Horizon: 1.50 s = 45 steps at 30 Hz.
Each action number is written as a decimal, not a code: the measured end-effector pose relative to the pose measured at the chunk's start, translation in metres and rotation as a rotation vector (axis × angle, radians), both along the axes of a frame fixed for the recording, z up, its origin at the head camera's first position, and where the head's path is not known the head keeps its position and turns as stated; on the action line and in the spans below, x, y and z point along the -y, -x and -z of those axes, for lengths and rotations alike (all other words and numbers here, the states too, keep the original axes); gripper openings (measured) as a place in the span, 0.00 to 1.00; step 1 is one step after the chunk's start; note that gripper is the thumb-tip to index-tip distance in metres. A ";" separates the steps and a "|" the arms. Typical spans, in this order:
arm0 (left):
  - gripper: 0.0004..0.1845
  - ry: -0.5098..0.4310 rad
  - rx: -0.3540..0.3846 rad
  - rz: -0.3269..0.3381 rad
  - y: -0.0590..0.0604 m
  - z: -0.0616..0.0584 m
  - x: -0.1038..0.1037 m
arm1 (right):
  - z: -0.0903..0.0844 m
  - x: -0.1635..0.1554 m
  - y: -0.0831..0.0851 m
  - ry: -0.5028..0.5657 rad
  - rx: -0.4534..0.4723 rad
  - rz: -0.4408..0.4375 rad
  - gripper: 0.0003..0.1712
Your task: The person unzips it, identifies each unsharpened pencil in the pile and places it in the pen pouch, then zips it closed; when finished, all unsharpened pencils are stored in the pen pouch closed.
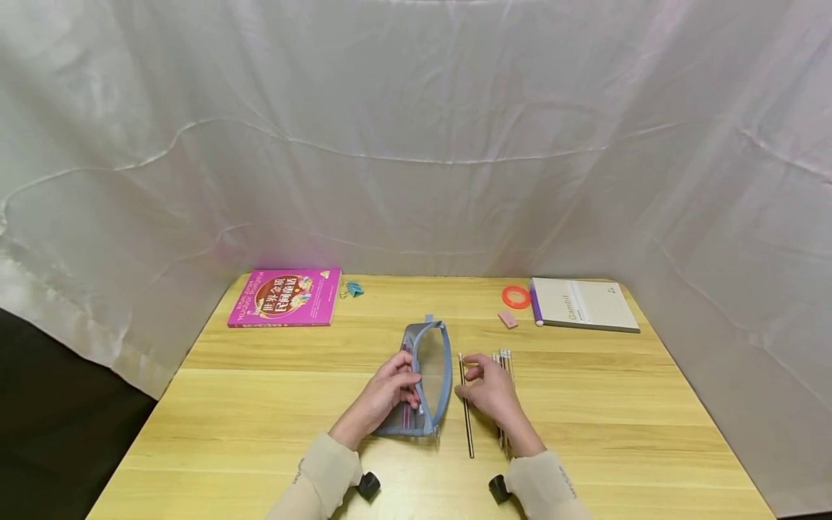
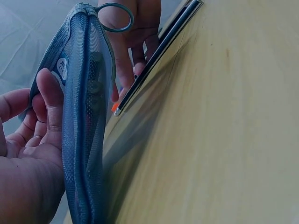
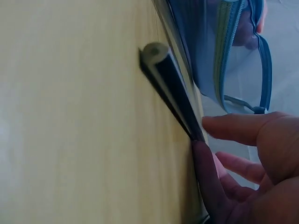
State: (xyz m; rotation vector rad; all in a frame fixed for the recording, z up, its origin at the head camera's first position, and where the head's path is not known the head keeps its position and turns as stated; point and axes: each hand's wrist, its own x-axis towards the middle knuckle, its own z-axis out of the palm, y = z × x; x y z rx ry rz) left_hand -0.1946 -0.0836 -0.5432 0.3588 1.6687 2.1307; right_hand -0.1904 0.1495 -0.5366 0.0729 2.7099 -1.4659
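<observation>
A blue-grey mesh pencil case (image 1: 448, 372) stands with its zipped mouth spread wide towards the right. My left hand (image 1: 390, 386) grips the near side of that mouth; in the left wrist view its thumb (image 2: 50, 93) lies against the fabric below a small round label. To the right of the case is a dark striped pencil (image 1: 467, 422) with a pale metal end. My right hand (image 1: 492, 390) has thumb and forefinger at its upper part, the thumb reaching across it. Beneath my right wrist lie several more pencils (image 1: 506, 355), partly hidden.
A pink book (image 1: 286, 297) lies at the back left, beside a small teal clip (image 1: 354, 289). At the back right are an orange tape ring (image 1: 516, 297), a pink eraser (image 1: 508, 320) and a white notebook (image 1: 588, 303). Pale curtains (image 1: 416, 202) hang around the table.
</observation>
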 end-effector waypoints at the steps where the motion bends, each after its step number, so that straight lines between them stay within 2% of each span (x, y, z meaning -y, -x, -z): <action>1: 0.07 -0.001 -0.001 0.000 0.000 0.000 0.000 | 0.000 0.001 0.000 -0.047 -0.009 -0.014 0.34; 4: 0.08 -0.005 -0.003 -0.004 0.000 0.000 0.001 | 0.001 0.002 0.001 -0.161 -0.045 -0.057 0.34; 6: 0.08 -0.004 -0.002 -0.006 -0.001 0.000 0.001 | 0.001 0.002 0.002 -0.189 -0.056 -0.071 0.34; 10: 0.08 -0.002 0.000 -0.008 -0.001 -0.001 0.002 | 0.002 0.000 0.004 -0.183 -0.050 -0.074 0.34; 15: 0.06 -0.005 0.001 -0.009 -0.002 -0.002 0.003 | 0.002 -0.003 0.005 -0.152 -0.037 -0.034 0.30; 18: 0.06 -0.004 0.005 -0.009 -0.001 -0.002 0.002 | 0.001 -0.004 0.005 -0.007 0.014 0.014 0.28; 22: 0.07 -0.003 0.012 -0.014 -0.001 -0.001 0.001 | -0.002 -0.006 0.005 0.268 0.070 0.095 0.28; 25: 0.07 -0.001 0.010 -0.014 -0.001 -0.001 0.001 | -0.008 -0.006 0.005 0.415 0.066 0.129 0.29; 28: 0.06 -0.003 0.005 -0.012 -0.001 -0.001 0.001 | -0.013 -0.006 0.006 0.519 0.054 0.135 0.29; 34: 0.04 -0.002 0.001 -0.012 -0.001 -0.001 0.000 | -0.019 -0.003 0.005 0.624 0.038 0.150 0.29; 45: 0.05 -0.003 -0.007 -0.005 -0.002 0.000 -0.002 | -0.023 0.003 0.004 0.691 -0.025 0.210 0.27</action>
